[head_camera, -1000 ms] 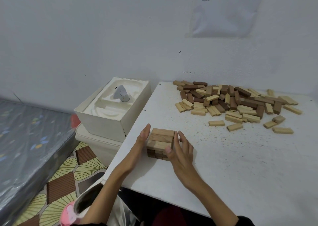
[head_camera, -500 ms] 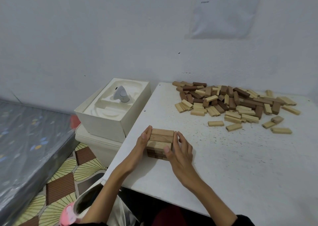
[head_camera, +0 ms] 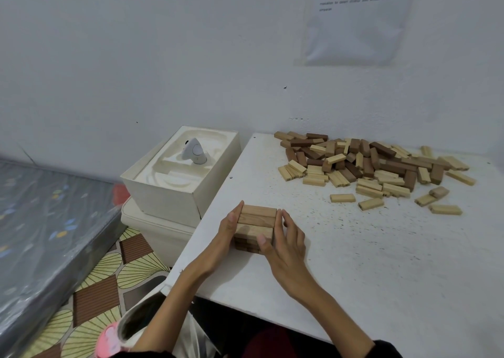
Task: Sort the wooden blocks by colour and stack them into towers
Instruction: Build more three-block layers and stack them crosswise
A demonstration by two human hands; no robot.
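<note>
A short tower of wooden blocks (head_camera: pixel 256 221) stands on the white table (head_camera: pixel 381 262), close to its left edge and nearer the front than the back. Its top layer is three tan blocks laid side by side. The layers below are in shadow and look darker.

The left hand (head_camera: pixel 226 232) lies flat against the tower's left side, fingers (head_camera: pixel 236 211) straight and together, gripping nothing. The right hand (head_camera: pixel 286 246) rests against the right side with nearly straight fingers, its thumb (head_camera: pixel 261 240) pressing the near face.

Well apart, toward the back right corner, lies a loose pile of blocks (head_camera: pixel 368 164) in pale, tan and dark brown, with a few pale strays (head_camera: pixel 342 198) along its front.

Just beside the table's left edge sits an open white box (head_camera: pixel 174 191) holding a small white device (head_camera: pixel 194 151).
</note>
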